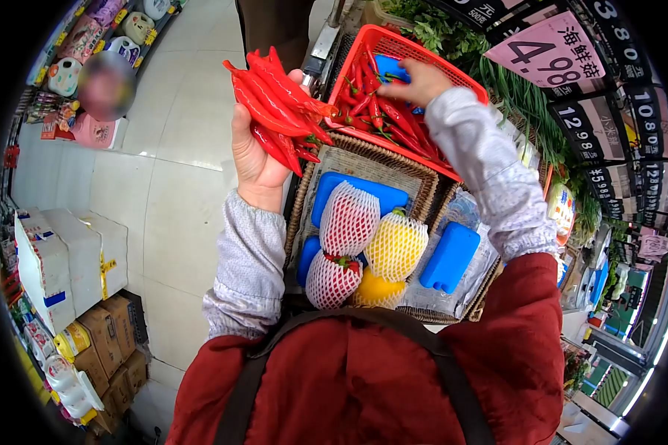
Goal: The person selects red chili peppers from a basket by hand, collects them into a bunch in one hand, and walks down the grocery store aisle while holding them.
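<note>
Several long red chili peppers lie bunched in my left hand, which is closed around them beside the baskets. My right hand reaches over a red plastic basket. Its thumb and fingers look apart, with nothing visible between them. Under and beside it are smaller red chilies and a blue ice pack, partly covered by the hand. Some larger red peppers rest along the basket's near side.
Nearer me, a wicker basket holds red and yellow bell peppers in foam nets and blue ice packs. Another blue ice pack lies to the right. Price signs hang at upper right; white boxes stand left.
</note>
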The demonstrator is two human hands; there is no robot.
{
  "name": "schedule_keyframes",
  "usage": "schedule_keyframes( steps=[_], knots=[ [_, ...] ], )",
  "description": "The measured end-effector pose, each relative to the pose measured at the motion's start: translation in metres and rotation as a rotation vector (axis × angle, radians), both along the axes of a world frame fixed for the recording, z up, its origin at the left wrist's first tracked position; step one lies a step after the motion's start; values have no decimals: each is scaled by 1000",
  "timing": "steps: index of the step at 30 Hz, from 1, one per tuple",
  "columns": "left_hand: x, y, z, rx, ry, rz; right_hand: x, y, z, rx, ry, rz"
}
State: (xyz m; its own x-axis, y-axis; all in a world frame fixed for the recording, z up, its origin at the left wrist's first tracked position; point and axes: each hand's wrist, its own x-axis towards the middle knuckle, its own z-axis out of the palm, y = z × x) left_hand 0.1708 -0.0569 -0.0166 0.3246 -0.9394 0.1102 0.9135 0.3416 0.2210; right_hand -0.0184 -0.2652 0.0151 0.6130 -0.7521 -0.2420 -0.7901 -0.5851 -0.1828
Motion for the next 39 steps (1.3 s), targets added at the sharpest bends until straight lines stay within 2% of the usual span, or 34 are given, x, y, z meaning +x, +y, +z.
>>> schedule_keyframes(
  steps=[1, 2, 4, 8, 10, 12, 14, 16, 18, 23, 28, 30, 32, 36, 39],
  knots=[
    [0, 0, 0, 3, -3, -2, 1, 9, -18, 3, 80, -4],
    [0, 0, 0, -8, 12, -7, 5, 37, -18, -209, 172, -26],
    [0, 0, -1, -17, 27, -14, 3, 52, -27, -326, 214, 22],
    [1, 0, -1, -29, 56, -32, -16, 46, -19, -280, 243, 127],
    [2, 0, -2, -29, 51, -30, -22, 33, -10, -301, 312, -14],
    [1, 0, -1, -59, 47, -52, -27, 24, -6, -352, 226, -93],
    [1, -1, -2, -50, 30, -42, -27, 28, -4, -383, 139, -46],
    [1, -1, -3, -42, 10, -35, -17, 35, -7, -432, -106, 251],
    [1, -1, -2, -65, 39, -57, 1, 51, -10, -383, -124, 289],
    [1, 0, -2, -51, 47, -52, 34, 60, -3, -186, -104, 156],
    [1, 0, -2, -44, 41, -45, 60, 52, -27, -246, -117, 48],
    [1, 0, -1, -19, 3, -32, 68, 59, -27, -225, -74, -144],
    [0, 1, 0, -8, -2, -24, 71, 63, -26, -243, -54, -187],
    [0, 0, -1, -7, -18, -23, 68, 55, -35, -77, -93, -295],
    [-1, 0, 1, -30, -12, -43, 60, 35, -35, 189, -156, -287]
  ],
)
